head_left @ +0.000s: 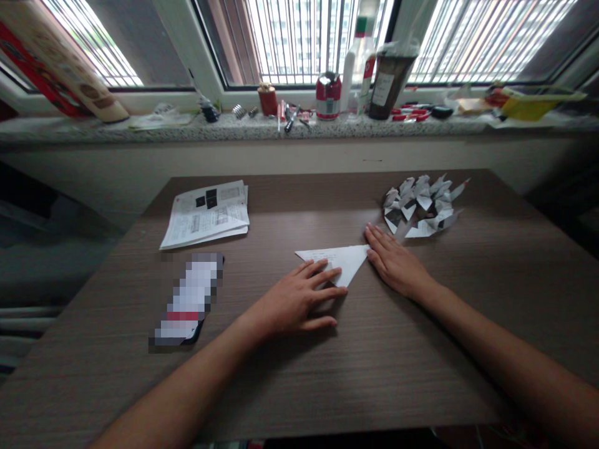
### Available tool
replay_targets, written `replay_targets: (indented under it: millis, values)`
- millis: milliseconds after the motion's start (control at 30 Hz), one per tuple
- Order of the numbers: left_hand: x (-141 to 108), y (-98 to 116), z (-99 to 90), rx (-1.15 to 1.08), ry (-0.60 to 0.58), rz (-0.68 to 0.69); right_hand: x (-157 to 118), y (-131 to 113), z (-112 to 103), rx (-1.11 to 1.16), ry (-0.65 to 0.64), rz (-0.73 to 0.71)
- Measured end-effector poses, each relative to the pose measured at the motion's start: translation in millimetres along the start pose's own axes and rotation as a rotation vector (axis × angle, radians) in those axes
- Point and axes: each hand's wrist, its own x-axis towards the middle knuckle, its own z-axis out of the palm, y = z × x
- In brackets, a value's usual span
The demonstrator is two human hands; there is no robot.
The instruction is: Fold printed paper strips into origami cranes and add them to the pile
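A sheet of white paper folded into a triangle (352, 259) lies flat on the brown table, with faint print on its left part. My left hand (299, 298) rests over its lower left side, fingers spread, several fingertips on the paper. At the triangle's right corner lies my right hand (395, 259), flat, palm down, fingers stretched out and close together, touching or just beside the corner. Beyond the right hand stands a ring of folded paper pieces (423, 202) made from printed sheets.
A stack of printed sheets (206, 215) lies at the back left of the table (290, 386). In front of it is a phone (194, 299) with a blurred screen. The stone windowsill (178, 132) holds a can (328, 96), a dark drink cup (388, 84), pliers-like red handles (410, 115) and a yellow container (528, 106).
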Motion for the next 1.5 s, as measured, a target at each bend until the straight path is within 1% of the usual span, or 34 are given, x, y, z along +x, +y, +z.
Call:
replay_targets:
  millis: [33, 100, 167, 200, 267, 333, 467, 567, 667, 800, 900, 1000, 1267, 1500]
  values:
    - [0.2, 0.7, 0.1, 0.002, -0.003, -0.005, -3.7, -4.5, -4.0, 0.01, 0.027, -0.019]
    - [0.5, 1.6, 0.3, 0.002, -0.015, -0.007, -13.9, -15.3, -11.6, 0.025, 0.033, -0.13]
    - [0.6, 1.6, 0.8, -0.003, -0.03, -0.008, -25.6, -26.1, -16.1, 0.057, -0.049, -0.279]
    - [0.6, 1.3, 1.1, -0.008, -0.035, -0.009, -31.1, -30.4, -16.8, 0.069, -0.089, -0.33]
    - [0.7, 0.5, 1.5, -0.017, -0.034, -0.005, -39.5, -36.1, -15.6, 0.078, -0.139, -0.387]
    - [1.1, -0.1, 1.3, -0.026, -0.025, 0.006, -43.7, -38.1, -13.1, 0.072, -0.163, -0.401]
    - [2.4, 1.6, -0.9, -0.04, -0.01, 0.003, -42.9, -36.4, -10.6, 0.07, -0.169, -0.398]
    - [2.8, 3.9, -2.2, -0.048, -0.003, -0.021, -39.7, -30.2, -10.4, 0.07, -0.154, -0.381]
    - [2.7, 5.1, -2.1, -0.056, 0.007, -0.031, -35.9, -17.3, -9.5, 0.051, -0.115, -0.322]
    - [2.5, 4.9, -0.7, -0.057, 0.016, -0.031, -30.1, 2.1, -8.0, 0.016, -0.099, -0.242]
    - [2.4, 4.2, 0.6, -0.059, 0.018, -0.027, -26.2, 10.1, -7.2, -0.003, -0.079, -0.176]
    - [2.5, 3.7, 1.6, -0.065, 0.027, -0.019, -24.2, 11.6, -5.9, -0.019, -0.056, -0.129]
    - [3.4, 4.7, 4.1, -0.05, 0.021, -0.024, -25.3, 5.5, -2.5, -0.042, -0.031, -0.082]
    - [6.1, 7.7, 4.1, -0.029, 0.031, -0.029, -25.6, 5.1, -5.9, -0.03, -0.019, -0.101]
